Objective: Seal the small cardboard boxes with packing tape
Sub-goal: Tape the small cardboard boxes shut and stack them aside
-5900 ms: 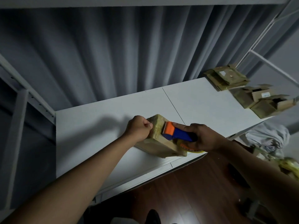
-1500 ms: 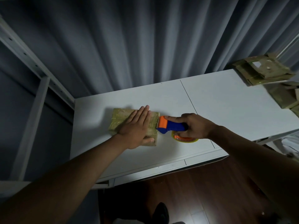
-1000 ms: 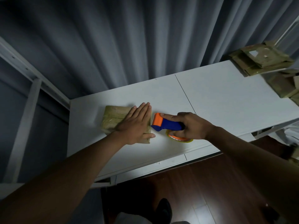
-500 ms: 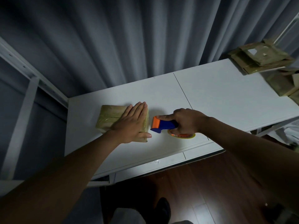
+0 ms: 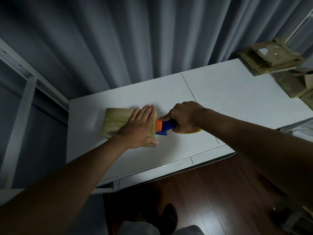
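Pressing flat, fingers spread, your left hand [image 5: 138,128] pins the small tape-wrapped cardboard box [image 5: 116,122] on the white tabletop [image 5: 237,97]; your right hand's [image 5: 185,116] grip closes around the orange-and-blue tape dispenser [image 5: 163,127], touching the box's right edge.

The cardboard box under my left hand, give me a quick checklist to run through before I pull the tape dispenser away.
1. Box lying flat on the white table: ok.
2. Left hand pressed flat on top, holding the box down: ok.
3. Right hand gripping the tape dispenser: ok.
4. Dispenser's orange end against the box's right edge: ok.
5. Tape cut through at the blade: cannot tell.
6. Tape smoothed down under the palm: cannot tell, hidden by the hand.
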